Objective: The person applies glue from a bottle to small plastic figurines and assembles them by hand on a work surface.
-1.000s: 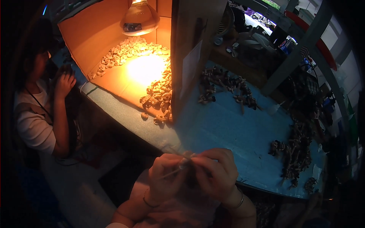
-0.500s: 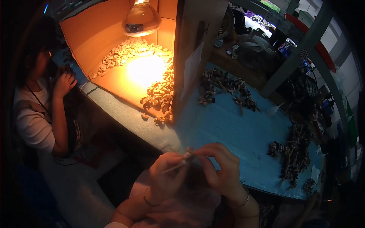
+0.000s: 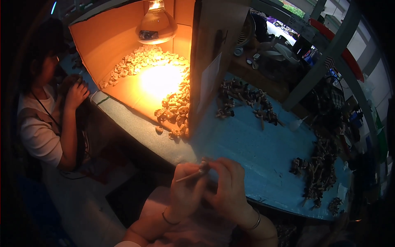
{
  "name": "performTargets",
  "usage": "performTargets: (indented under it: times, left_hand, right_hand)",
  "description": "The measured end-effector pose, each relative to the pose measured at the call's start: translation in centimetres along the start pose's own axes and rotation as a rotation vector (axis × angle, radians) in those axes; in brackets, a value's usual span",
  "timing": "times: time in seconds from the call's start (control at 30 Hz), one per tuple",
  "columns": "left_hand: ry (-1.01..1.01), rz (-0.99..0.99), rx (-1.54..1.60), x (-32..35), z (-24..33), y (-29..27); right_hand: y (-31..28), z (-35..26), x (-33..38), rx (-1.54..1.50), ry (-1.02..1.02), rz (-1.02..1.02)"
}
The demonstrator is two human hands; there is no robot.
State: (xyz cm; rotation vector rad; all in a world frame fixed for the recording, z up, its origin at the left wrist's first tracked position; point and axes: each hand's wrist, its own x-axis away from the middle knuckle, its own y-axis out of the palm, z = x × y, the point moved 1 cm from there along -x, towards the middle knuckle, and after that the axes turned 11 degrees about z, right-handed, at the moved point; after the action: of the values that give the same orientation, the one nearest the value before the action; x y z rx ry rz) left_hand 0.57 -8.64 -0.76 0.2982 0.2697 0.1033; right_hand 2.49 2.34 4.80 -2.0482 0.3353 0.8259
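My left hand (image 3: 185, 191) pinches a thin pale stick (image 3: 188, 177) with a small rounded piece (image 3: 203, 165) at its upper end, held above the table's near edge. From the other side, the thumb and fingers of my right hand (image 3: 231, 191) close on that same small piece. It looks like part of a little figure, but the fingers cover much of it. Behind my hands, the blue tabletop (image 3: 255, 156) carries several clusters of small dark figures on sticks (image 3: 319, 173).
A cardboard enclosure (image 3: 96, 49) with a glowing heat lamp (image 3: 156, 26) holds many small pale hollow pieces (image 3: 177, 108). More dark figures (image 3: 247, 99) lie at the back. Another person (image 3: 45, 123) sits at the left, hands raised. A metal post (image 3: 325, 57) stands at the right.
My right hand has shifted slightly left and its fingers have drawn in closer round the small piece. The whole view has moved a little. The other person's hands have moved.
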Motion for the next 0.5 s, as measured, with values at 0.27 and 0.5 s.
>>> performTargets:
  times: [0.27, 0.5]
  left_hand:
    - [0.065, -0.355, -0.053, -1.2, 1.9, -1.3]
    - [0.131, -0.437, -0.199, -3.3, 4.0, 0.8]
  right_hand:
    - [-0.5, 4.1, 1.2, -0.771, 0.496, 0.031]
    - [-0.6, 5.0, 3.3, -1.433, 0.612, -0.031]
